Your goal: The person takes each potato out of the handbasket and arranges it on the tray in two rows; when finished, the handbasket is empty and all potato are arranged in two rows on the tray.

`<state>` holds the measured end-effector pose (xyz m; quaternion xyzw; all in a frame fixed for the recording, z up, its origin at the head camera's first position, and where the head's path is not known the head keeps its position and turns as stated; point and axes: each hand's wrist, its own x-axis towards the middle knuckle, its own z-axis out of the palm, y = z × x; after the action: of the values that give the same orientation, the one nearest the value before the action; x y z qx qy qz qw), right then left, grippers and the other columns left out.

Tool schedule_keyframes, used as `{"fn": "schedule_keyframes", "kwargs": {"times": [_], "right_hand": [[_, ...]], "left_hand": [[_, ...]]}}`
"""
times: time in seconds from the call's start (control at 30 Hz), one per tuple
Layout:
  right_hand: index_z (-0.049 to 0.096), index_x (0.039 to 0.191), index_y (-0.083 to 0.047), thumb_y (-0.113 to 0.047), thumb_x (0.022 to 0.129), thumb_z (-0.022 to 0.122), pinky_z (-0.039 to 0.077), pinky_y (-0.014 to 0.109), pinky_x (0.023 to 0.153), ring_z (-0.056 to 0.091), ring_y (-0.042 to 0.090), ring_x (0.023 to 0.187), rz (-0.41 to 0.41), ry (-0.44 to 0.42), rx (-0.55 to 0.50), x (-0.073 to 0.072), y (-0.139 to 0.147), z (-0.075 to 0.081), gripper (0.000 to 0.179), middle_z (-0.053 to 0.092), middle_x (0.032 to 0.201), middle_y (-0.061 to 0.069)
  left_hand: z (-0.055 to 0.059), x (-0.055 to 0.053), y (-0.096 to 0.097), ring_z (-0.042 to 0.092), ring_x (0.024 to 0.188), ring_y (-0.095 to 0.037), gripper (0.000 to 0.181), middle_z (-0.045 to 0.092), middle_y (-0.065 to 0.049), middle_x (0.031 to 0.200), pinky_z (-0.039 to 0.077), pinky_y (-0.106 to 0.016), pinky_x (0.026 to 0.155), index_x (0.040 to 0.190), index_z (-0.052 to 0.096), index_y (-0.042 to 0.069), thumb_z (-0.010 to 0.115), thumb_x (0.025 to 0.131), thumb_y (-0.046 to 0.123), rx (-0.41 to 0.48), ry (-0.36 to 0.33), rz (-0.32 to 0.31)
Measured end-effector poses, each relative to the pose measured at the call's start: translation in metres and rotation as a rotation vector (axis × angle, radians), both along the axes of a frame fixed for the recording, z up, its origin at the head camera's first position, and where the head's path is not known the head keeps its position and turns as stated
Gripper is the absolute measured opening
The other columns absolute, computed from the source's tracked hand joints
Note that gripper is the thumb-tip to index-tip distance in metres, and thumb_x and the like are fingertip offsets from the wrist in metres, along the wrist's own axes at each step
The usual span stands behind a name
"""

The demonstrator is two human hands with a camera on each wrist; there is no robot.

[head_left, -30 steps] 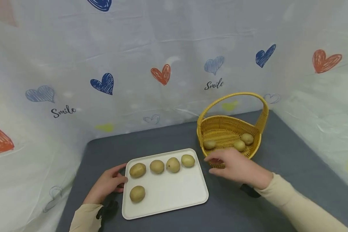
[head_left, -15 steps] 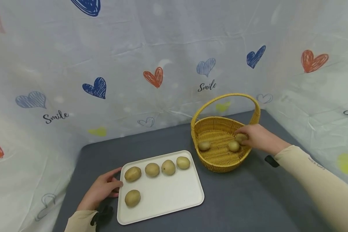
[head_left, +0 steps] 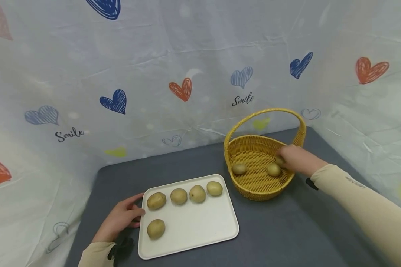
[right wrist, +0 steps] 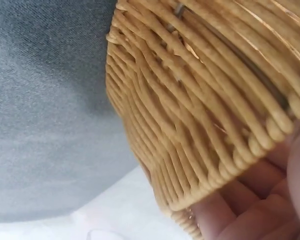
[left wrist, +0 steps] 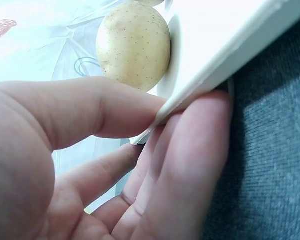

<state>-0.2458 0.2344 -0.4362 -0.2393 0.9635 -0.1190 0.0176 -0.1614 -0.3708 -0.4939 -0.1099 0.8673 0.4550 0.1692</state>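
Note:
My left hand (head_left: 120, 217) pinches the left edge of a white tray (head_left: 194, 226). In the left wrist view the thumb (left wrist: 115, 110) lies on the rim and the fingers are beneath it. Several potatoes are on the tray: a row along its far side and a single potato (head_left: 156, 228) nearer me. My right hand (head_left: 297, 157) reaches over the right rim of a yellow wicker basket (head_left: 254, 187) and grips a potato (head_left: 280, 161), mostly hidden by the hand. Beside it sits another potato (head_left: 273, 170), with a further potato (head_left: 239, 168) at the basket's left.
The basket's tall arched handle (head_left: 265, 111) rises above its opening. A dark grey cloth (head_left: 270, 230) covers the table. Behind and at the sides hangs a pale curtain (head_left: 147, 55) printed with hearts.
My right hand has moved from the basket's front over to its right side, and its fingers have closed round a potato there. My left hand stays at the tray's edge.

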Motion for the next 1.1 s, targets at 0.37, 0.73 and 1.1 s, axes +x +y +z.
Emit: {"fn": "schedule_keyframes", "kwargs": {"times": [0.37,0.73,1.1], "right_hand": [[0.069,0.081,-0.010,0.002,0.100,0.064,0.043,0.033,0.061,0.050,0.014,0.063,-0.002,0.000,0.041,-0.005,-0.001,-0.007,0.023,0.058,0.070,-0.001],[0.068,0.076,-0.013,0.000,0.101,0.060,0.041,0.033,0.060,0.047,0.014,0.061,-0.029,-0.030,0.037,-0.006,0.000,-0.005,0.029,0.057,0.068,-0.002],[0.073,0.083,-0.014,-0.001,0.095,0.069,0.042,0.034,0.065,0.049,0.014,0.067,-0.044,-0.002,-0.049,-0.003,-0.001,0.007,0.017,0.057,0.072,-0.003]], "left_hand": [[0.001,0.004,0.003,0.075,0.084,-0.022,0.077,0.068,-0.012,0.097,0.064,-0.038,0.071,0.166,0.044,0.011,0.074,0.095,0.014,0.019,0.002,0.014],[0.004,0.004,0.006,0.076,0.085,-0.021,0.077,0.068,-0.012,0.098,0.065,-0.038,0.072,0.165,0.045,0.011,0.074,0.094,0.013,0.039,0.026,0.003],[0.003,0.004,0.001,0.073,0.082,-0.021,0.078,0.068,-0.012,0.095,0.065,-0.037,0.069,0.165,0.045,0.010,0.074,0.093,0.011,0.027,0.037,0.000]]}}
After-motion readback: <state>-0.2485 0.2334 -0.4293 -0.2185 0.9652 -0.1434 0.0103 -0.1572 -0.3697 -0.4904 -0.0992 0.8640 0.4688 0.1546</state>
